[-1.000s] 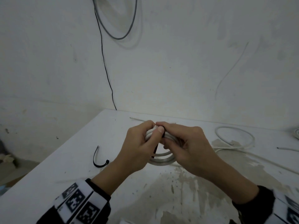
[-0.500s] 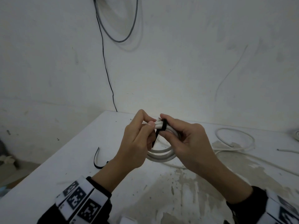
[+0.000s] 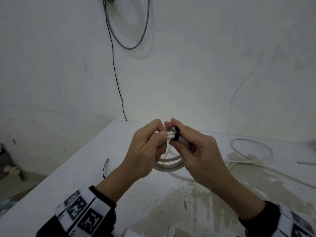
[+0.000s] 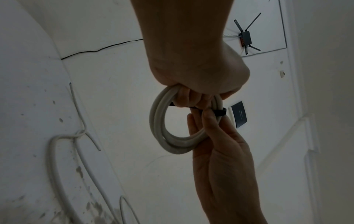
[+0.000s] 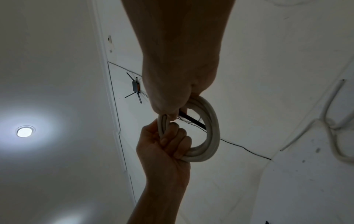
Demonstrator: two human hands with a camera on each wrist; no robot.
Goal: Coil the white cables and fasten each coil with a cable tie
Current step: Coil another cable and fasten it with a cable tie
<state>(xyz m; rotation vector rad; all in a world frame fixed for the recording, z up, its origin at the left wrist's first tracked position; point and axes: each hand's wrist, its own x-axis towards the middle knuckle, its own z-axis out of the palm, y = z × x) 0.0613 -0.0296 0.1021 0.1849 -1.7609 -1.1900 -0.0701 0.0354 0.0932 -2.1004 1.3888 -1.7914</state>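
Observation:
Both hands hold a small white cable coil (image 3: 169, 165) upright above the white table (image 3: 82, 171). A black cable tie (image 3: 176, 135) is wrapped as a band round the coil's top. My left hand (image 3: 159, 132) grips the coil just left of the tie, fingers curled through the loop. My right hand (image 3: 172, 132) pinches the tie between thumb and forefinger. In the left wrist view the coil (image 4: 159, 121) hangs below my fist and the tie (image 4: 220, 112) sits at its right side. In the right wrist view the tie's black tail (image 5: 191, 119) crosses inside the coil (image 5: 212, 128).
A loose black tie (image 3: 104, 168) lies on the table left of my hands. Another white cable (image 3: 253, 151) lies looped at the right, with strands trailing toward the right edge. The wall stands close behind the table, with a thin black wire (image 3: 118, 86) running down it.
The hands have parted a little at the top. The black tie, hidden under the fingers a second ago, now shows as a band round the coil, and its tail no longer hangs in the head view.

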